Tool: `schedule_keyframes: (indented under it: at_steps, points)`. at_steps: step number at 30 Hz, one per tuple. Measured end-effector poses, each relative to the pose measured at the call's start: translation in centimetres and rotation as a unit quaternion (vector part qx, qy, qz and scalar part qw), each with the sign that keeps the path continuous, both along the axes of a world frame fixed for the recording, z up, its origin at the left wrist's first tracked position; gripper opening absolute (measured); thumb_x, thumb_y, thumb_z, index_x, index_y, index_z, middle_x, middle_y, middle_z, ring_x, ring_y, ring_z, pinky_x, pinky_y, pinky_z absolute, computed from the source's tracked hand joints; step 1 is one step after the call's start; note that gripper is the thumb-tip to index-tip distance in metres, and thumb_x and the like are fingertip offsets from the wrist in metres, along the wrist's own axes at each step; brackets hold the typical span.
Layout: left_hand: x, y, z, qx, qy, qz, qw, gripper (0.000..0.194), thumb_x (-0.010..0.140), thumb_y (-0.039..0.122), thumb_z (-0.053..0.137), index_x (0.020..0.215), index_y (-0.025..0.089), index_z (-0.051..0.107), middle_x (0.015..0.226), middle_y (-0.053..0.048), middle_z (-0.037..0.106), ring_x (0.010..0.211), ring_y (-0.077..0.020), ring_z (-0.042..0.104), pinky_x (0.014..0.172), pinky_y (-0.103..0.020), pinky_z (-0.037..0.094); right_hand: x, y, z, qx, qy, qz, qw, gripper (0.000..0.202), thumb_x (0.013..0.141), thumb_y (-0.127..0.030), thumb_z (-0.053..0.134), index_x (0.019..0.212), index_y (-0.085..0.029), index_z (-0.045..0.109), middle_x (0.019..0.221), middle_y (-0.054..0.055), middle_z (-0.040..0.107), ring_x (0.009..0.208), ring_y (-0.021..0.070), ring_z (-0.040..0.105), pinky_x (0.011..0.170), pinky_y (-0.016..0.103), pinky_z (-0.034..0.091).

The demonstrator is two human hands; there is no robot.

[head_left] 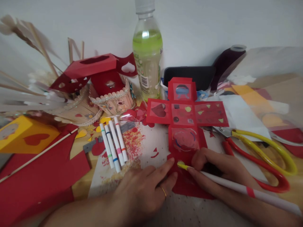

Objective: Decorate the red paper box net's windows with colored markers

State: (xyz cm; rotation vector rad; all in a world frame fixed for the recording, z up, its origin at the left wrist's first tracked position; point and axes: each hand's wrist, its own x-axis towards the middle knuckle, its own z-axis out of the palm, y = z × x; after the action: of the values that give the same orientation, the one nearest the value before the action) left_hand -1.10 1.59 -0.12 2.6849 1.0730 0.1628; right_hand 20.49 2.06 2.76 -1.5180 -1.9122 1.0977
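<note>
A red paper box net (208, 108), cut in a cross shape, lies unfolded with pictures on its panels: a heart, small shapes and a round outline. My left hand (144, 186), with a ring on one finger, rests with fingers stretched out on the left edge of the net's lowest panel. My right hand (220, 170) grips a white felt-tip marker (224, 180) with a yellow front end and a pink band. Its tip touches or hovers just over a pale yellowish spot on that lowest panel; blur hides which.
Several white markers (113, 145) lie left of the net. Red-and-yellow-handled scissors (258, 164) lie at right. Behind stand a green drink bottle (148, 56) and a dark phone (189, 74). Decorated wooden-stick baskets (115, 101), a yellow box (28, 134) and red card (42, 179) fill the left.
</note>
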Motion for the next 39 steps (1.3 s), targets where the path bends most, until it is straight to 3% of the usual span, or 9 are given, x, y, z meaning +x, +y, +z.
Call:
schedule_keyframes:
  at_steps: [6, 10, 16, 24, 28, 34, 39]
  points:
    - [0.0, 0.4, 0.0, 0.169, -0.058, -0.045, 0.983, 0.036, 0.099, 0.020, 0.027, 0.111, 0.024, 0.061, 0.119, 0.001, 0.063, 0.065, -0.0093, 0.064, 0.055, -0.021, 0.044, 0.3, 0.6, 1.0, 0.040, -0.016, -0.057, 0.997, 0.021, 0.079, -0.032, 0.058, 0.061, -0.023, 0.052, 0.050, -0.003, 0.054, 0.046, 0.0127, 0.051, 0.040, 0.022, 0.040]
    - [0.2, 0.5, 0.2, 0.188, -0.083, -0.027, 0.978, 0.036, 0.099, 0.021, 0.028, 0.106, 0.024, 0.064, 0.115, 0.003, 0.065, 0.061, -0.0080, 0.063, 0.054, -0.021, 0.043, 0.3, 0.9, 0.3, 0.070, -0.010, -0.117, 0.991, 0.026, 0.077, -0.042, 0.061, 0.059, -0.024, 0.056, 0.047, -0.002, 0.051, 0.050, 0.0154, 0.054, 0.042, 0.024, 0.041]
    - [0.2, 0.4, -0.1, 0.203, -0.095, -0.024, 0.974, 0.038, 0.100, 0.022, 0.026, 0.106, 0.024, 0.064, 0.112, 0.003, 0.066, 0.060, -0.0083, 0.062, 0.052, -0.022, 0.043, 1.0, 0.9, -0.5, 0.079, 0.006, -0.136, 0.988, 0.032, 0.077, -0.049, 0.059, 0.058, -0.023, 0.055, 0.048, -0.001, 0.050, 0.051, 0.0157, 0.052, 0.043, 0.024, 0.040]
    - [-0.2, 0.5, 0.5, 0.252, -0.049, -0.059, 0.965, 0.039, 0.095, 0.010, 0.027, 0.103, 0.019, 0.065, 0.114, -0.008, 0.065, 0.056, -0.0107, 0.061, 0.049, -0.023, 0.046, 1.8, 0.4, -0.4, 0.085, 0.046, -0.127, 0.987, 0.027, 0.076, -0.034, 0.061, 0.059, -0.022, 0.045, 0.053, -0.004, 0.047, 0.044, 0.0094, 0.041, 0.037, 0.020, 0.032]
    - [-0.5, 0.8, 1.0, 0.291, -0.028, -0.069, 0.954, 0.036, 0.090, 0.005, 0.031, 0.101, 0.012, 0.065, 0.112, -0.014, 0.065, 0.053, -0.0111, 0.060, 0.045, -0.022, 0.046, 1.4, 0.2, -0.5, 0.051, 0.055, -0.107, 0.991, 0.022, 0.073, -0.024, 0.057, 0.059, -0.022, 0.040, 0.053, -0.005, 0.046, 0.045, 0.0095, 0.041, 0.039, 0.020, 0.032]
    - [-0.5, 0.2, 1.0, 0.330, -0.019, -0.090, 0.939, 0.035, 0.088, 0.005, 0.031, 0.103, 0.005, 0.062, 0.112, -0.020, 0.063, 0.055, -0.0149, 0.060, 0.040, -0.025, 0.047, 0.9, 0.4, -0.1, 0.029, 0.059, -0.058, 0.996, 0.021, 0.076, -0.023, 0.054, 0.061, -0.022, 0.040, 0.058, -0.004, 0.046, 0.054, 0.0116, 0.043, 0.047, 0.023, 0.034]
    - [-0.3, -0.8, 1.1, 0.339, 0.003, -0.121, 0.933, 0.035, 0.088, 0.005, 0.030, 0.104, 0.005, 0.061, 0.108, -0.019, 0.065, 0.051, -0.0140, 0.057, 0.038, -0.024, 0.045, 0.9, 0.5, -0.5, 0.040, 0.060, -0.049, 0.996, 0.021, 0.078, -0.026, 0.054, 0.062, -0.022, 0.041, 0.060, -0.003, 0.047, 0.056, 0.0120, 0.043, 0.050, 0.024, 0.034]
